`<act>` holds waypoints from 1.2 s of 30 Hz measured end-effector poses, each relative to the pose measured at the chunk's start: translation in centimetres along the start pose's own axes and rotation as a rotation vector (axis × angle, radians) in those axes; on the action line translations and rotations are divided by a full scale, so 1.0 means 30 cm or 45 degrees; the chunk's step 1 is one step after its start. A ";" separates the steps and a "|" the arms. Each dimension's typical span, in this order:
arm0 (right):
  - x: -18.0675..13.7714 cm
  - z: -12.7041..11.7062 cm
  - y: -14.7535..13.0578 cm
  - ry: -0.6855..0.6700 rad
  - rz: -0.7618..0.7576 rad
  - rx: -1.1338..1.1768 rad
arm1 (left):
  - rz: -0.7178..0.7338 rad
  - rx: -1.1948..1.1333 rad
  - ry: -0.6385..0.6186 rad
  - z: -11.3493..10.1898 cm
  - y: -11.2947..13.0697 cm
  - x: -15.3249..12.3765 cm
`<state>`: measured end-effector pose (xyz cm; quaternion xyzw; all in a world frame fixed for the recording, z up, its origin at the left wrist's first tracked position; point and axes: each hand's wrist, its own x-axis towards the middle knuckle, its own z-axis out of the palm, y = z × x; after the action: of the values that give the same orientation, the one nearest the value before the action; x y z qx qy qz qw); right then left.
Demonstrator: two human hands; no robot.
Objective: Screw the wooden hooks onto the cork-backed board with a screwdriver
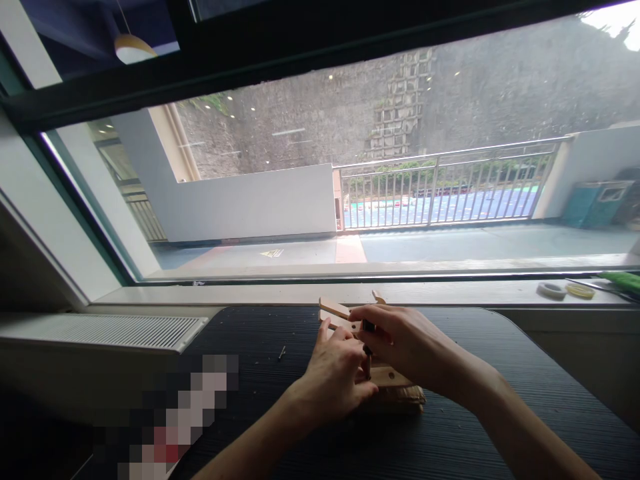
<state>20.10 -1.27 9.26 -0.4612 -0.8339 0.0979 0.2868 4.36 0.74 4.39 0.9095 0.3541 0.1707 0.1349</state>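
My right hand [407,340] is closed around a short, dark, upright tool [369,326], which looks like a screwdriver. Its lower end points down at a pale wooden piece [395,377] with a dark round hole. Wrapped close beside the tool, my left hand [333,373] grips the woodwork from the left, its thumb low and fingers on top. Two pale wooden strips [334,309] stick out beyond the fingertips. Under the wood lies a brown layered block [410,398]. The tool's tip and much of the woodwork are hidden by my hands.
The dark table [260,400] has a small screw-like bit [282,353] at left. Two tape rolls [551,290] and a green item [620,280] lie on the windowsill [450,293]. A white radiator [100,332] stands left; a large window is ahead.
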 end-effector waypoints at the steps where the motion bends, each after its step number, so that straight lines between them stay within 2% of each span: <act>1: 0.001 0.001 0.001 0.005 0.004 -0.035 | 0.001 -0.003 -0.004 -0.001 0.001 0.000; 5: -0.002 0.000 -0.013 0.008 -0.003 -0.119 | 0.017 0.005 0.006 0.005 -0.002 0.001; 12: -0.013 0.005 -0.040 -0.070 -0.093 -0.007 | 0.050 0.036 0.093 0.023 -0.019 -0.001; 19: 0.001 0.017 0.010 -0.022 0.023 -0.062 | -0.005 0.010 0.002 0.005 -0.006 -0.001; 28: 0.018 0.056 0.041 0.057 0.048 -0.002 | -0.004 0.106 0.064 0.026 -0.012 0.001; 36: 0.022 0.061 0.086 0.081 0.073 0.075 | 0.016 0.340 0.101 0.030 -0.002 -0.010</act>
<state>20.62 0.90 6.92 -0.4790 -0.8077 0.1160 0.3236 4.49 0.47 3.50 0.9142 0.3729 0.1589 -0.0024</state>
